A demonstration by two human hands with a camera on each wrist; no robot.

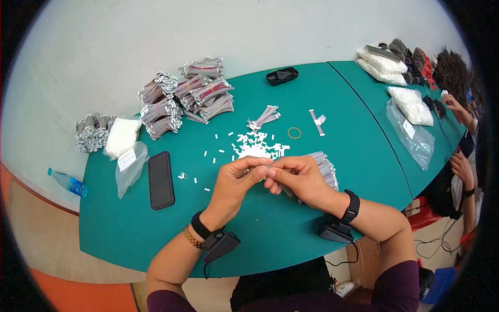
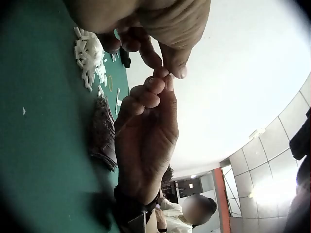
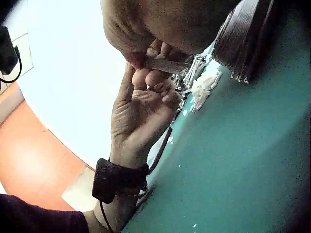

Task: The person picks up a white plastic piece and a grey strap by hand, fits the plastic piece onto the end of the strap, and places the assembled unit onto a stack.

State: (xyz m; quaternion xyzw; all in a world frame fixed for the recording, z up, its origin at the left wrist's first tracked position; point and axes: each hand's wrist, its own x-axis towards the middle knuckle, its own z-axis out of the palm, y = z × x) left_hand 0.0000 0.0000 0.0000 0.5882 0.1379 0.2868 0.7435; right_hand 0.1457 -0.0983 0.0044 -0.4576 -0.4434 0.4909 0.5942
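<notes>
My left hand (image 1: 232, 181) and right hand (image 1: 307, 182) meet fingertip to fingertip over the table's middle. Between them is a short grey ribbon cable (image 3: 167, 65), best seen in the right wrist view. The right hand holds the strip, while the left thumb and forefinger pinch at its end, which the fingertips mostly hide. Just beyond the hands lies a heap of small white plastic pieces (image 1: 254, 144), some scattered to the left. Beside the right hand is a stack of grey ribbon cables (image 1: 326, 170), partly covered by that hand.
Bundled ribbon cables (image 1: 161, 112) and a white bag (image 1: 123, 138) fill the back left, near a phone (image 1: 161, 179). Farther off are a small cable pile (image 1: 264, 117), a yellow rubber band (image 1: 294, 133), and a black object (image 1: 282, 76). Another person's hands (image 1: 460, 164) work at the right.
</notes>
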